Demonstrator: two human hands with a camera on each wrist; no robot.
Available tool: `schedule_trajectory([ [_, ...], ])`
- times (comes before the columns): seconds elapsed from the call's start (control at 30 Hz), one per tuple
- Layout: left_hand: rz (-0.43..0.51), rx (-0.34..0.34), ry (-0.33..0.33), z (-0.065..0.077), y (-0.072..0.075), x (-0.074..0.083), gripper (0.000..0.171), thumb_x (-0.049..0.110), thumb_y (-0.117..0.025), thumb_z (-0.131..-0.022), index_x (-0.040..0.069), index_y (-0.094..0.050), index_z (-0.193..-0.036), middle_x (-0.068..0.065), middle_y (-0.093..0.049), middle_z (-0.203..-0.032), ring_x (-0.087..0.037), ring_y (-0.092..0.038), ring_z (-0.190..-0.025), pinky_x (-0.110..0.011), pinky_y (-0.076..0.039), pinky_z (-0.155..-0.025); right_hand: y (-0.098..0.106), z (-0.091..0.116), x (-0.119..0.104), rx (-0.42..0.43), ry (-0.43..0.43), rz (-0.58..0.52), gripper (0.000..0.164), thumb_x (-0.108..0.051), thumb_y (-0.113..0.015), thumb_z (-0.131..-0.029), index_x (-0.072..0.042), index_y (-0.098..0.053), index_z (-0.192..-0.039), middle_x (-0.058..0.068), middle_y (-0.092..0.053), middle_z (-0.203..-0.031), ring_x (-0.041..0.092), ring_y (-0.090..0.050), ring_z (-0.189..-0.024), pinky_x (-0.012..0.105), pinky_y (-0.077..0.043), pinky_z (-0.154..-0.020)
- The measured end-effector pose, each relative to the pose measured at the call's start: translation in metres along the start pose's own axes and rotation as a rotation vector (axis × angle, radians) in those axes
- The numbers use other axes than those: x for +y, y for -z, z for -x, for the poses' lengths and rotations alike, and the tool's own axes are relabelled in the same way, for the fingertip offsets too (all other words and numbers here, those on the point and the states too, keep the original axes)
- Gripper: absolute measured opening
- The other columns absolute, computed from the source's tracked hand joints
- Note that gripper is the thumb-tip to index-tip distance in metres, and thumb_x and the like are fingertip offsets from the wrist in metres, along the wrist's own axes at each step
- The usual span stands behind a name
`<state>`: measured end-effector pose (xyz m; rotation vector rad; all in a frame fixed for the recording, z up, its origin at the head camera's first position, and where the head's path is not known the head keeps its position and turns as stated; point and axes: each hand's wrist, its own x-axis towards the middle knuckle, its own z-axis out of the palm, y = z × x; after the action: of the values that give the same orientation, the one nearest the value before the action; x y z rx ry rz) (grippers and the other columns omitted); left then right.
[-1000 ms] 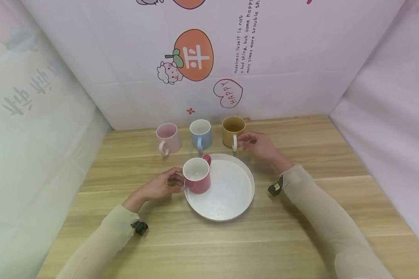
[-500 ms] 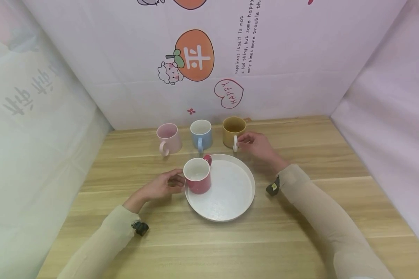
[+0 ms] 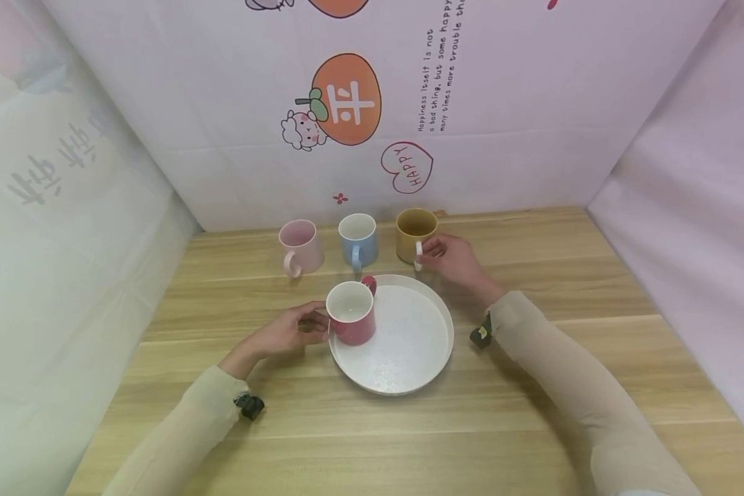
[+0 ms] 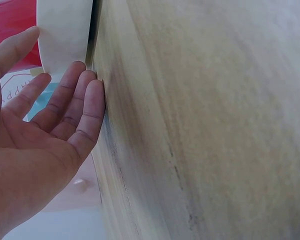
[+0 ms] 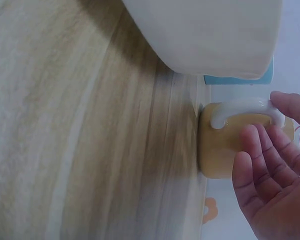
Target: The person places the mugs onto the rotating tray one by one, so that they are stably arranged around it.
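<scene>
The left hand (image 3: 290,328) lies beside the white round tray (image 3: 403,358), its fingers loosely spread at the rim, close to the red mug (image 3: 355,327). In the left wrist view its thumb (image 4: 25,42) overlaps the tray wall; the fingertips lie near the tray's lower edge. A yellow mug (image 3: 409,241) stands upright behind the tray, its white handle (image 5: 245,106) towards the person. The right hand (image 3: 452,258) is at this handle, thumb on one side and relaxed fingers (image 5: 257,160) on the other. Whether the thumb presses on it cannot be seen.
A blue mug (image 3: 361,249) and a pink mug (image 3: 304,251) stand upright to the left of the yellow one, handles towards the person. Behind them rises a printed white cloth backdrop (image 3: 502,124). The wooden table (image 3: 378,441) extends in front.
The right hand has shifted slightly left, bringing its fingertips from just beside the yellow mug's handle to around it. The left hand, tray and mugs have stayed in place.
</scene>
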<state>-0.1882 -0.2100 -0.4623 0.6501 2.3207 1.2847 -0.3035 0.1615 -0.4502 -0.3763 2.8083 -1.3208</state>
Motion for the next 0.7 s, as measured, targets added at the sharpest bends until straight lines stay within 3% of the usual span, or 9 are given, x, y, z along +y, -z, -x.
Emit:
schedule_trajectory([
  [0.23, -0.008, 0.002, -0.002, -0.001, 0.001, -0.002, 0.058, 0.016, -0.072, -0.092, 0.008, -0.048, -0.144, -0.016, -0.067, -0.124, -0.031, -0.063, -0.118, -0.04, -0.052, -0.102, 0.003, -0.001, 0.006, 0.001, 0.01, 0.01, 0.024, -0.028, -0.073, -0.091, -0.01, -0.069, -0.105, 0.009, -0.074, -0.101, 0.024, -0.069, -0.093, 0.033, -0.057, -0.077],
  [0.7, -0.006, -0.007, -0.01, -0.001, 0.001, -0.002, 0.06, 0.014, -0.072, -0.092, 0.006, -0.046, -0.146, -0.017, -0.067, -0.124, -0.032, -0.064, -0.117, -0.033, -0.054, -0.099, 0.016, -0.001, 0.026, -0.004, -0.098, -0.161, 0.026, -0.02, -0.069, -0.093, -0.008, -0.069, -0.116, 0.015, -0.07, -0.109, 0.024, -0.066, -0.093, 0.03, -0.058, -0.075],
])
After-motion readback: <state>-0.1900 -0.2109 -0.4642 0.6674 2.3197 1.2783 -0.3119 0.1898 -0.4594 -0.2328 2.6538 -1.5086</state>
